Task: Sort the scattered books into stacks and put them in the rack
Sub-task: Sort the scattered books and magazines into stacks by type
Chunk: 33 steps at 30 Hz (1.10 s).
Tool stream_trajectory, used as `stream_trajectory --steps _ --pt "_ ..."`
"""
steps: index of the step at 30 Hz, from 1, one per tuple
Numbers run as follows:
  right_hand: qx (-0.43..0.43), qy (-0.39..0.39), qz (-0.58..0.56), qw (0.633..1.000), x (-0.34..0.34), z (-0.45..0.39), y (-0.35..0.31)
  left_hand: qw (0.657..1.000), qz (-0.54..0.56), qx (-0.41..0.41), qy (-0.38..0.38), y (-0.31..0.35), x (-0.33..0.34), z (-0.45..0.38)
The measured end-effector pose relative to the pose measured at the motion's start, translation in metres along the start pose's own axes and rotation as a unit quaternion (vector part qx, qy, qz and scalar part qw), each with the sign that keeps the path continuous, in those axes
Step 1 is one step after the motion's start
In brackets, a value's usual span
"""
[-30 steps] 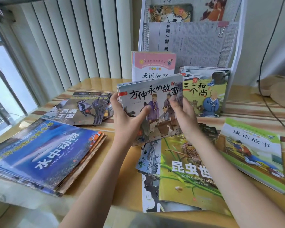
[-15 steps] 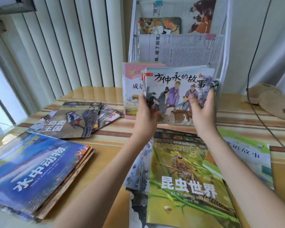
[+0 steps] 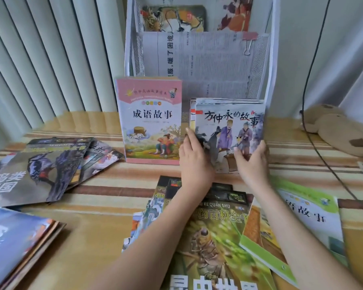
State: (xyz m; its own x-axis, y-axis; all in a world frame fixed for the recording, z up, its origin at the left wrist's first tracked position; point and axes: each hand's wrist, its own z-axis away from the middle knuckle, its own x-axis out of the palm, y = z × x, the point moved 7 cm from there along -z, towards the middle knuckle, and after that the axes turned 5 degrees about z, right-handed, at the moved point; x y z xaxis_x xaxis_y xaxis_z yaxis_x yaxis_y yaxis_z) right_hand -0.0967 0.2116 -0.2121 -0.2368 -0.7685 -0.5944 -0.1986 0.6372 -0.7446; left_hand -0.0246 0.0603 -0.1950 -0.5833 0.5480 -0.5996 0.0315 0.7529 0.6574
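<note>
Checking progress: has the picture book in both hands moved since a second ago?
Yes. The picture book went away from the person to the rack, beside the pink book.

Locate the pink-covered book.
The pink-covered book stands upright at centre of the head view, against the white rack, left of the storybook stack.

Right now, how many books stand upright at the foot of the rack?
2 fronts show: the pink-covered book on the left, and the grey-covered book beside it, held by both hands. More stand hidden behind the grey one.

Pale vertical blinds (image 3: 50, 59), striped table (image 3: 117, 185)
</note>
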Motion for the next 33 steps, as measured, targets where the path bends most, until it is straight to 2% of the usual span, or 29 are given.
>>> stream_trajectory --steps 2,5,11,16,26,30,33 --pt "0.004 -0.022 -0.014 1.0 0.002 0.003 0.0 0.998 0.044 -0.034 0.013 -0.007 -0.005 -0.002" --pt "-0.006 -0.035 -0.025 0.999 0.003 0.006 -0.004 0.995 0.096 -0.032 0.003 -0.01 -0.008 -0.004" --pt "-0.003 0.035 -0.033 0.999 -0.009 0.008 -0.002 0.994 0.102 -0.008 -0.023 -0.009 0.0 -0.004" --pt "0.025 0.016 -0.094 0.995 -0.005 0.001 0.01 0.987 0.149 -0.03 -0.059 -0.017 0.01 -0.005" --pt "-0.009 0.038 -0.096 0.995 -0.007 -0.002 0.011 0.995 0.092 0.013 -0.038 -0.016 0.002 -0.012" --pt "0.002 0.038 -0.073 0.997 -0.006 0.0 0.01 0.994 0.096 0.019 -0.038 -0.017 0.006 -0.013" --pt "-0.006 0.068 -0.052 0.996 -0.011 0.003 0.007 0.993 0.11 0.037 -0.031 -0.012 0.005 -0.01"
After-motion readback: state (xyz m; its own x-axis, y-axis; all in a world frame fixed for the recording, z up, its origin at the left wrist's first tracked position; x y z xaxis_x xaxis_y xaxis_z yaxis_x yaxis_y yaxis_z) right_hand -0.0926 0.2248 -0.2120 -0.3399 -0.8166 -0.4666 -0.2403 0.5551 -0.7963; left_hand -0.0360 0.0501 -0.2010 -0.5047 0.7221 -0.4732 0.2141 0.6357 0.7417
